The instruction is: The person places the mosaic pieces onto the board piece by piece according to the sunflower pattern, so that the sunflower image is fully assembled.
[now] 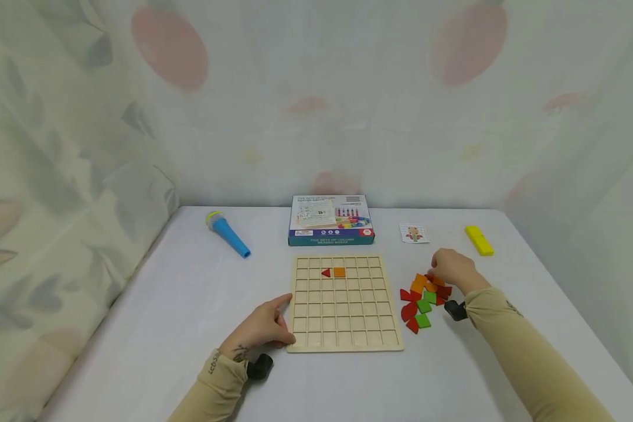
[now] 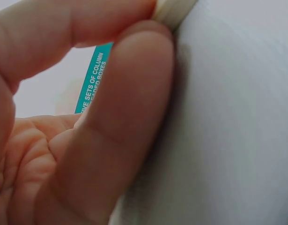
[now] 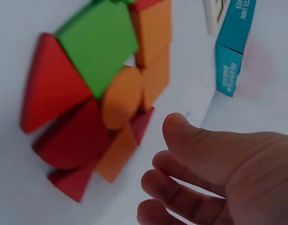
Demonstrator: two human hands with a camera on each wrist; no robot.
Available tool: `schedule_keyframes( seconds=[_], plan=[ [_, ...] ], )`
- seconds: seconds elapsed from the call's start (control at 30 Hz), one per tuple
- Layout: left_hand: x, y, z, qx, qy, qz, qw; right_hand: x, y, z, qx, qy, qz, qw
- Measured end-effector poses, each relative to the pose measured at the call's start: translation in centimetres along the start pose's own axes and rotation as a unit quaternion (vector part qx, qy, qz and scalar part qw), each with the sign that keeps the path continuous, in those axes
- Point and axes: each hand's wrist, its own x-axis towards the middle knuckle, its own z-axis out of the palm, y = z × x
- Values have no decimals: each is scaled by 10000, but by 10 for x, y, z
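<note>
A wooden grid board point(image 1: 343, 308) lies flat in the middle of the table. On one of its upper rows a red triangle point(image 1: 326, 273) sits beside an orange square point(image 1: 339, 272). The left hand point(image 1: 264, 324) touches the board's left edge, thumb and index finger spread apart along it. Right of the board is a loose pile of flat red, orange and green pieces, among them a green piece point(image 3: 99, 44) and an orange oval-looking piece point(image 3: 122, 98). Over the pile's far end is the right hand point(image 1: 453, 268), its fingers loosely bent, with nothing visible between thumb and fingers.
A boxed set point(image 1: 331, 240) stands behind the board. To the left lies a blue toy microphone point(image 1: 231, 234) with a yellow-trimmed head. A small picture card point(image 1: 414, 233) and a yellow block point(image 1: 479, 240) lie beyond the pieces. Curtains enclose the table's back and sides.
</note>
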Motion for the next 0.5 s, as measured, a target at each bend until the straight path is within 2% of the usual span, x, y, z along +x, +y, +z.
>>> schedule_keyframes(
  seconds=[0.2, 0.5],
  plan=[
    [0, -1, 0, 35, -3, 31, 10000, -2, 0, 12, 82, -61, 177, 9998],
    [-1, 0, 1, 22, 43, -54, 10000, -8, -2, 12, 330, 95, 123, 9993]
  ],
)
